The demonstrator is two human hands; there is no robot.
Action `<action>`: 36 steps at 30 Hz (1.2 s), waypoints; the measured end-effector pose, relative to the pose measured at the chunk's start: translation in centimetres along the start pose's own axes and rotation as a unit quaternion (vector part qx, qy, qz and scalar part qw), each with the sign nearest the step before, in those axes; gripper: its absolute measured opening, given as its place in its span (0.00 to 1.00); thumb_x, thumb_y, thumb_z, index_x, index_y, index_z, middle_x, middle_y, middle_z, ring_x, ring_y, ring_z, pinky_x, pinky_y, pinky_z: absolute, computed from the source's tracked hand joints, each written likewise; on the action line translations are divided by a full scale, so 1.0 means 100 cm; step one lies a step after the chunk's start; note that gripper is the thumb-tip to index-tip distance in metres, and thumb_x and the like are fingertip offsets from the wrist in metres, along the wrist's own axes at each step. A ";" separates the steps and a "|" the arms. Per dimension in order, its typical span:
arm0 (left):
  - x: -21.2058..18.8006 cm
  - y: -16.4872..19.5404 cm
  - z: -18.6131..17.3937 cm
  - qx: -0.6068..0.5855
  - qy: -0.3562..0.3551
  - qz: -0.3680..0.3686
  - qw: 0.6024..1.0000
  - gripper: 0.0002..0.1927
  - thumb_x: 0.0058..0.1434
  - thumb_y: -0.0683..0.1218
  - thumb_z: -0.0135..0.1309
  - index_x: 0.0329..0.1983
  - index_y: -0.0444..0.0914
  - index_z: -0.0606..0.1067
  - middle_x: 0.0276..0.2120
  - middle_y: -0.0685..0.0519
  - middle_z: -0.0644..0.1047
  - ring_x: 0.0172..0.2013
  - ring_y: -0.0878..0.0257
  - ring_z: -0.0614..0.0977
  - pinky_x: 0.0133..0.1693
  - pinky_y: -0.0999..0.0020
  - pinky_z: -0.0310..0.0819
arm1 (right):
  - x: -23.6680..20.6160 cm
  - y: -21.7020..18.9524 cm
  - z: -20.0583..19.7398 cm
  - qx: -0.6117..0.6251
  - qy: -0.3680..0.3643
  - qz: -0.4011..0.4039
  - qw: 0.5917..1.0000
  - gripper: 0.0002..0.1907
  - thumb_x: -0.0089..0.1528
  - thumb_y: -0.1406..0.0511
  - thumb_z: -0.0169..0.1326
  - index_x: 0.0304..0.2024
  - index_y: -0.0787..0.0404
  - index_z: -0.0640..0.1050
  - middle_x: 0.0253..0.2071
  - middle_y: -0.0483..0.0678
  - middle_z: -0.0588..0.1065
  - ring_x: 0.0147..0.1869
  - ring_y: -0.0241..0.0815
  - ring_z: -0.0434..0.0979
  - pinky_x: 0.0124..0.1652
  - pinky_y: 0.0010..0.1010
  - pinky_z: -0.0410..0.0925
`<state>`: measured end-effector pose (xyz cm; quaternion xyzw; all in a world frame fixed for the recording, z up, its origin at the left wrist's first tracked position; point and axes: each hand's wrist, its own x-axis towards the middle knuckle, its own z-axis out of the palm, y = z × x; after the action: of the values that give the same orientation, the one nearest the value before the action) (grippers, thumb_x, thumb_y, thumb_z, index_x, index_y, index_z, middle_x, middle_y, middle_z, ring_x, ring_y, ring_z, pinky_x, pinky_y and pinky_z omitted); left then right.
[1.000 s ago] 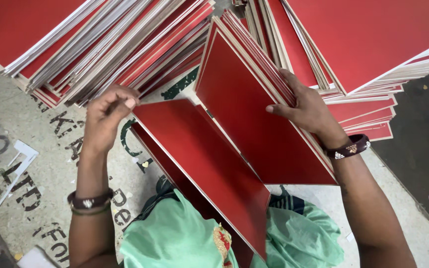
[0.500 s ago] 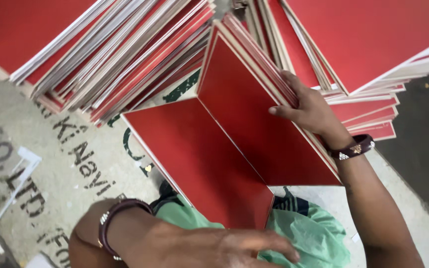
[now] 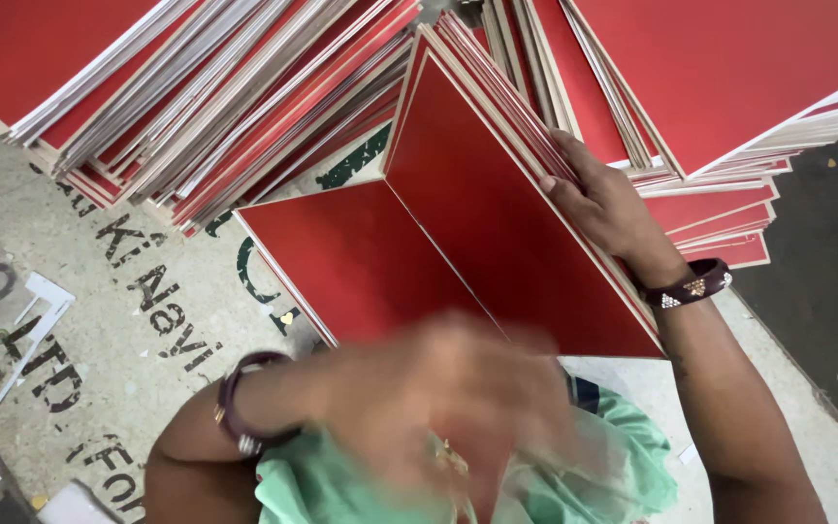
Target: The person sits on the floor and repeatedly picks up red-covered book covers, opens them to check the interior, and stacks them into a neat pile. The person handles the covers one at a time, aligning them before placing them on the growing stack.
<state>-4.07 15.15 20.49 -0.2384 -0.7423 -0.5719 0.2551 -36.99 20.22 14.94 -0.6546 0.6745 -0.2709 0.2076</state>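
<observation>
The red board point(image 3: 526, 243) stood tilted on edge against the upright stack of boards point(image 3: 506, 87), kept from toppling, I judged, by my right hand point(image 3: 603, 204), fingers closed on its top edge. A flat red board point(image 3: 361, 262) lay below it. My left hand point(image 3: 448, 398) was blurred; grip undeterminable. Beneath lay the printed floor sheet point(image 3: 99, 291).

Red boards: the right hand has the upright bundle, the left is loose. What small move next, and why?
Probably bring the left hand, blurred and holding nothing over the lap, up to the flat red board. The right hand only steadies the upright bundle, so that leaf lies unsupported.
</observation>
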 end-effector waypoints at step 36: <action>-0.014 -0.152 -0.025 0.565 0.115 -0.065 0.815 0.09 0.60 0.42 0.63 0.43 0.40 0.77 0.47 0.50 0.75 0.55 0.52 0.76 0.61 0.49 0.64 | -0.013 -0.006 0.013 -0.053 -0.025 0.100 0.993 0.31 0.70 0.59 0.52 0.73 0.59 0.61 0.54 0.61 0.77 0.58 0.56 0.80 0.56 0.42 0.71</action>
<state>-12.53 9.07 9.03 0.0635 -0.9138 -0.0909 0.3908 -35.65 21.41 14.22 -0.6007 0.7446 -0.1960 0.2151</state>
